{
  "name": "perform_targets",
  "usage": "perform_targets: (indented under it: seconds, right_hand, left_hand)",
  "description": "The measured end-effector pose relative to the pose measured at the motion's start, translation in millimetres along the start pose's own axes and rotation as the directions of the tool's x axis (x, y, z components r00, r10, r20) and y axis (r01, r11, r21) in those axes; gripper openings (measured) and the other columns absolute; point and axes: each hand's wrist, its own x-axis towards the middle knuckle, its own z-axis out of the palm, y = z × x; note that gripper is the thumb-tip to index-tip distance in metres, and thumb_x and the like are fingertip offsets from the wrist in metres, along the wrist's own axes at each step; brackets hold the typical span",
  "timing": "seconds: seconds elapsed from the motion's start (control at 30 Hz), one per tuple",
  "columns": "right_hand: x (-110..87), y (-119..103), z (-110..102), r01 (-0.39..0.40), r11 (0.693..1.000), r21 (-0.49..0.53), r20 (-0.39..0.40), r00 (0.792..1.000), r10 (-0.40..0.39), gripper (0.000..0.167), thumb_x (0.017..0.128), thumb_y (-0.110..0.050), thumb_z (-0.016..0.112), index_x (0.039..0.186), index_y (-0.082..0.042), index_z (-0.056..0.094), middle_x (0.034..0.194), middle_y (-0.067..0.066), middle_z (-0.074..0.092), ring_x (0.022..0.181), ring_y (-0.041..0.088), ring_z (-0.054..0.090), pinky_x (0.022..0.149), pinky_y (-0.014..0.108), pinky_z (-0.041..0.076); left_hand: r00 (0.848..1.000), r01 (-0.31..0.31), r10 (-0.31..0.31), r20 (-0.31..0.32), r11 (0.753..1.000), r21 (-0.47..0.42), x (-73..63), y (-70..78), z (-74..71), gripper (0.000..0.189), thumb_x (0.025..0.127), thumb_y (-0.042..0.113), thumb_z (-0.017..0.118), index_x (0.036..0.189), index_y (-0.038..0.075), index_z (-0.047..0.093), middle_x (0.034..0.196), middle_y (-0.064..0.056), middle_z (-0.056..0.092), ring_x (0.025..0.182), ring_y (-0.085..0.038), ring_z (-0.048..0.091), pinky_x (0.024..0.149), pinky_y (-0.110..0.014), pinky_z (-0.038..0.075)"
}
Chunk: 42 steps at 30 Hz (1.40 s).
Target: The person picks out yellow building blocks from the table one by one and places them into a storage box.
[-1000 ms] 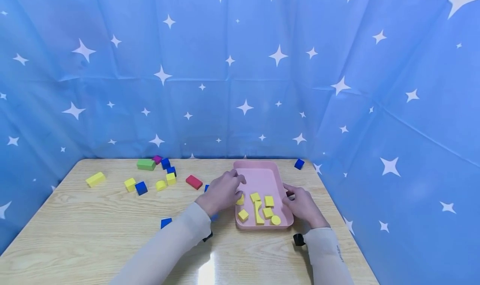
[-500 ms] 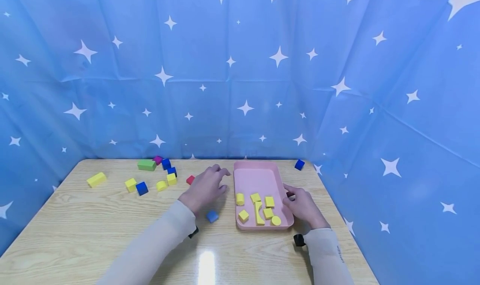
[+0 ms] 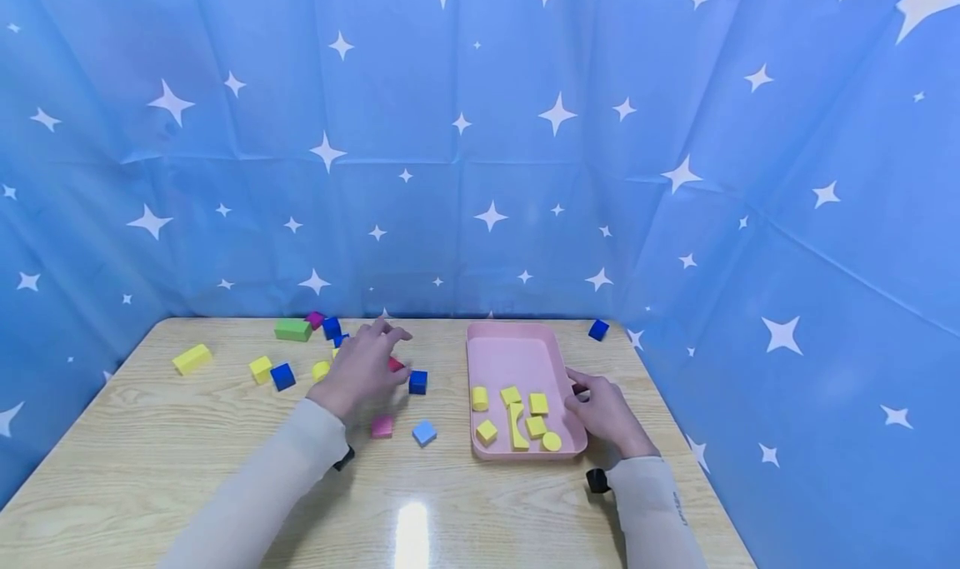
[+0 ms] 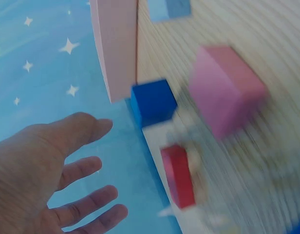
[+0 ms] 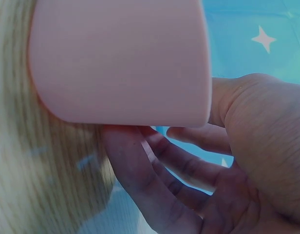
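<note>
My left hand [image 3: 363, 367] hovers over the table with its fingers spread and nothing in them. Partly hidden behind it is a red block [image 4: 178, 176]; a dark blue cube [image 3: 417, 382] lies just right of its thumb. Nearer to me are a pink block [image 3: 382, 426] and a light blue block [image 3: 424, 433]. At the right, my right hand [image 3: 609, 412] holds the side of a pink tray [image 3: 491, 451], thumb at the rim and fingers against the outer wall. Several yellow blocks, among them an arch-cut one [image 3: 517, 427], lie in the tray's near half.
On the left of the table [image 3: 150, 469] lie a long yellow block [image 3: 192, 359], a yellow cube [image 3: 260, 369], a blue cube [image 3: 282, 376] and a green block [image 3: 292, 329]. One blue cube [image 3: 598, 329] sits at the far right corner. A starry blue curtain [image 3: 420, 194] hangs behind.
My left hand has left the tray's left side, where a yellow cylinder now lies uncovered, and moved left across the table with spread fingers. My right hand and the tray have stayed put.
</note>
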Motion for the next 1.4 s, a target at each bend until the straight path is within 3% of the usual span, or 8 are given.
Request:
perform_targets:
  seconds: [0.1,0.33,0.43,0.73,0.9,1.13,1.27,1.4]
  right_hand:
    - [-0.9,-0.9,0.2,-0.003,1.0,-0.002,0.003,1.0,0.003,0.067,0.111,-0.012,0.069,0.175,-0.012,0.053,0.141,0.022,0.075,0.103,0.023,0.073,0.085,0.033,0.07]
    - [-1.8,-2.3,0.1,-0.001,1.0,0.0,0.0,1.0,0.001,0.066,0.111,-0.011,0.068,0.175,-0.011,0.053,0.142,0.023,0.075,0.102,0.022,0.074,0.086,0.033,0.071]
    - [-1.9,-2.6,0.1,-0.002,1.0,-0.005,0.0,1.0,0.002,0.066,0.111,-0.012,0.069,0.175,-0.011,0.053,0.143,0.023,0.074,0.103,0.023,0.074,0.087,0.035,0.071]
    - [-2.7,-1.4,1.0,-0.009,1.0,-0.005,0.0,1.0,0.009,0.066,0.112,-0.013,0.069,0.175,-0.012,0.053,0.141,0.021,0.074,0.105,0.023,0.073,0.09,0.036,0.072]
    - [-2.3,-1.4,0.7,-0.012,1.0,0.001,-0.006,1.0,0.012,0.065,0.112,-0.012,0.07,0.175,-0.012,0.053,0.142,0.021,0.074,0.105,0.023,0.073,0.089,0.034,0.071]
    - [-2.6,-2.1,1.5,-0.009,1.0,-0.008,-0.007,1.0,0.009,0.065,0.112,-0.013,0.069,0.175,-0.012,0.053,0.142,0.021,0.075,0.106,0.023,0.073,0.089,0.036,0.07]
    - [-2.8,-2.8,0.7,-0.012,1.0,0.0,-0.008,1.0,0.012,0.066,0.112,-0.013,0.07,0.175,-0.013,0.053,0.142,0.021,0.074,0.106,0.024,0.073,0.089,0.035,0.071]
    - [-2.7,-2.4,0.7,-0.009,1.0,-0.003,-0.009,1.0,0.009,0.065,0.112,-0.012,0.069,0.175,-0.012,0.053,0.142,0.021,0.075,0.105,0.023,0.073,0.088,0.034,0.071]
  left_hand:
    - [1.0,0.029,-0.029,-0.003,1.0,0.009,-4.7,-16.1,-4.3,0.068,0.099,0.034,0.094,0.158,0.011,0.069,0.162,-0.025,0.063,0.15,-0.052,0.06,0.122,-0.082,0.052]
    - [0.996,0.084,-0.085,0.005,0.996,0.012,-17.1,-52.7,-15.6,0.09,0.093,0.032,0.099,0.168,0.006,0.058,0.165,-0.032,0.057,0.149,-0.057,0.059,0.117,-0.076,0.059]
    - [0.992,0.121,-0.122,0.026,0.992,0.019,-22.7,-65.1,-18.7,0.099,0.09,0.035,0.101,0.172,0.006,0.054,0.165,-0.034,0.055,0.15,-0.059,0.057,0.115,-0.079,0.059]
    - [0.97,0.218,-0.215,0.114,0.976,-0.008,-33.0,-88.0,-23.9,0.108,0.091,0.036,0.102,0.173,-0.006,0.045,0.18,-0.044,0.033,0.164,-0.07,0.037,0.125,-0.085,0.045]
    - [0.972,0.204,-0.201,0.124,0.979,-0.016,-35.4,-96.5,-21.7,0.111,0.094,0.036,0.099,0.175,-0.009,0.039,0.182,-0.045,0.029,0.163,-0.072,0.037,0.125,-0.084,0.045]
    - [0.973,0.186,-0.184,0.138,0.982,-0.007,-40.2,-104.4,-15.8,0.091,0.101,0.036,0.092,0.167,-0.01,0.051,0.173,-0.048,0.04,0.151,-0.068,0.056,0.121,-0.08,0.053]
    - [0.979,0.166,-0.164,0.124,0.986,-0.008,-39.6,-105.8,-14.7,0.07,0.104,0.021,0.087,0.158,-0.014,0.059,0.157,-0.045,0.057,0.135,-0.057,0.069,0.117,-0.073,0.06]
    - [0.989,0.116,-0.116,0.095,0.993,-0.001,-37.5,-107.0,-13.5,0.042,0.103,0.001,0.082,0.141,-0.014,0.071,0.127,-0.033,0.072,0.107,-0.037,0.073,0.101,-0.059,0.069]
